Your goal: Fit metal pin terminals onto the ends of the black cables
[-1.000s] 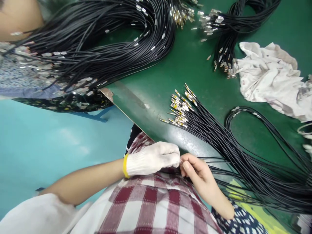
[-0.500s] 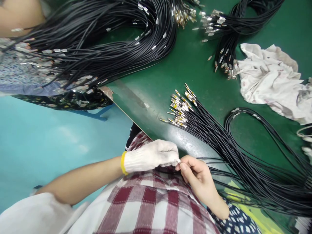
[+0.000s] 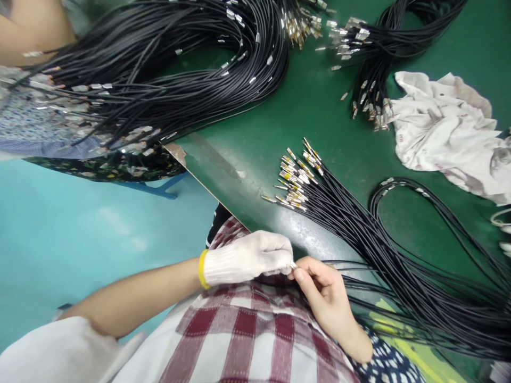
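In a white knit glove with a yellow cuff, my left hand (image 3: 255,258) is closed, pinching the end of a black cable by its small metal tip (image 3: 293,265). My bare right hand (image 3: 325,292) meets it there, thumb and forefinger pressed on the same tip. Both hands are in front of my checked apron, at the table edge. Just beyond them lies a bundle of black cables (image 3: 347,218), its silver terminals, some with yellow marks, fanned out toward the left. A few black cables pass under my right hand; their run near the glove is partly hidden.
A large heap of black cables (image 3: 223,90) covers the far left of the green table (image 3: 239,138), reaching over another person's lap. More cables (image 3: 403,40) lie at the back right, near a crumpled white cloth (image 3: 443,127). Yellow-green material (image 3: 415,340) is at the lower right.
My hands stay nearly in place, still together on the cable tip. The view has shifted very slightly; the cables on the table lie as before.
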Tool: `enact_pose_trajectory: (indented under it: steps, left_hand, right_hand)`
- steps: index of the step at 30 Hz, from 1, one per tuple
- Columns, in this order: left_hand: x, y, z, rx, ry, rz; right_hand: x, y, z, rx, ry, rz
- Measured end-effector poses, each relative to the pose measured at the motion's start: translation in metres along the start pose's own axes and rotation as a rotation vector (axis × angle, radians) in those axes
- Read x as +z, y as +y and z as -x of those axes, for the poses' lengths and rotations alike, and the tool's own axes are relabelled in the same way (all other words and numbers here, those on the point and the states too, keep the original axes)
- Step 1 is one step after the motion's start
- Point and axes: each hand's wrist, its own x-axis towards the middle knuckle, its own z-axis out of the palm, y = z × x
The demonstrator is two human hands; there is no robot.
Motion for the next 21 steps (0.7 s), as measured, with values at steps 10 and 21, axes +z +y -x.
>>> enact_pose_trajectory:
  steps: [10, 21]
  left_hand:
    - [0.0008, -0.0016, -0.0014, 0.001, 0.0, -0.013]
    - [0.0007, -0.0053, -0.0018, 0.0, 0.009, -0.016]
  right_hand:
    - [0.0007, -0.0012, 0.0003, -0.011, 0.015, 0.017]
    - [0.0018, -0.0003, -0.0006, -0.027, 0.016, 0.006]
